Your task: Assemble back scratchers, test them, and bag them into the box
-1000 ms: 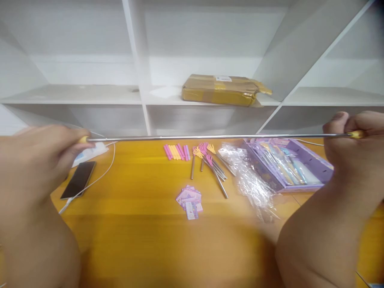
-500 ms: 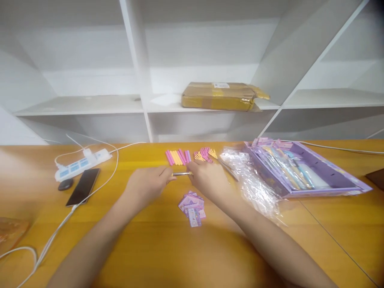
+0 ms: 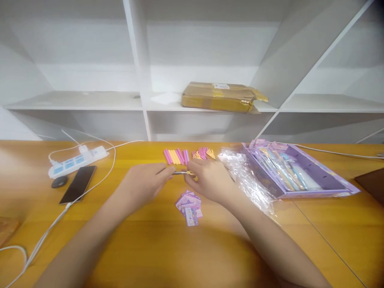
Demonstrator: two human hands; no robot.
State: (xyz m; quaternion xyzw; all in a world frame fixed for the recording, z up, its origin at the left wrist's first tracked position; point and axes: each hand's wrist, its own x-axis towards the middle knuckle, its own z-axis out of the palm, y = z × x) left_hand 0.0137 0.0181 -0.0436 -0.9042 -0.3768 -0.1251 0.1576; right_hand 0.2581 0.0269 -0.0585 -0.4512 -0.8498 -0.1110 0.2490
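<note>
My left hand (image 3: 148, 180) is closed on one end of a thin metallic rod (image 3: 180, 173). At the rod's other end, my right hand (image 3: 208, 178) pinches a small yellow piece (image 3: 190, 173). Behind my hands lies a row of pink, yellow and purple sticks (image 3: 176, 157). Pink and yellow hand-shaped pieces (image 3: 203, 153) sit to the right of that row, partly hidden by my right hand. Small purple cards (image 3: 190, 208) are spread in an overlapping pile in front of my hands.
Crumpled clear plastic (image 3: 249, 180) lies beside a purple box (image 3: 324, 176) holding wrapped items. On the left are a power strip (image 3: 78, 161), a black phone (image 3: 78, 185), a dark mouse (image 3: 59, 182) and white cables. A taped carton (image 3: 217, 97) rests on the shelf.
The view has shifted slightly. My left fingers now extend further over the rod, and more of the yellow piece shows at my right fingertips.
</note>
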